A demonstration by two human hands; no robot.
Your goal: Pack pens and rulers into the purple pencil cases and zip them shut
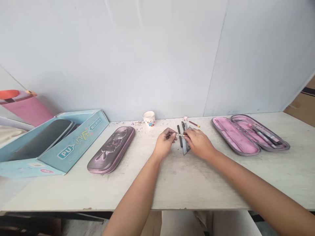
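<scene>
Now in hand: a small silver metal piece [180, 134] is pinched between both hands, just above the middle of the desk [172, 186].
Left hand [165, 143]: the hand is turned inward, with the grip closed on the piece's left end and the forearm angled in from the near edge.
Right hand [199, 143]: the hand is brought across from the right, with the grip clamped on the piece's right end, the wrist held low and the arm extended.
Beneath the hands: two dark pens [179, 136] and a grey plastic strip [185, 147] are laid lengthwise.
Far side: a paper cup [149, 118] is placed near the wall, and a slim pencil [193, 124] lies beside a pink eraser [185, 118].
Left side: a closed purple pencil case [110, 149] is set beside an open blue box [73, 141].
Right side: an open pink-lined pencil case [248, 134] is laid flat, with pens [265, 134] held in its far half.
</scene>
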